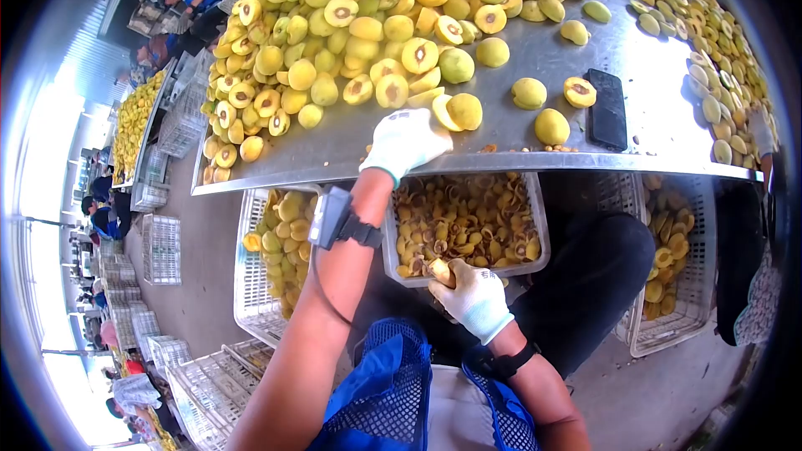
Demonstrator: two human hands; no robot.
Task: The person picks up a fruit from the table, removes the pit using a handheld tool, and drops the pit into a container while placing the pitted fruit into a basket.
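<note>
My left hand (407, 144), in a white glove, reaches over the near edge of the steel table. Its fingers are curled against a yellow peach half (444, 112), which leans on another yellow peach (464, 111). Down in front of my lap, my gloved right hand (474, 294) is closed around a short yellowish-brown object (441, 272); its kind is not clear. Just beyond this hand, a white crate (543, 238) holds many brownish-yellow scraps (468, 221). A big heap of peaches (351, 42), many cut with brown centres showing, covers the table's far left.
A black phone (607, 110) lies on the steel table (501, 150) at right, near several loose peaches. Crates of peaches stand below at left (251, 284) and right (697, 284). More peaches (710, 58) line the far right. Other people (104, 217) work at left.
</note>
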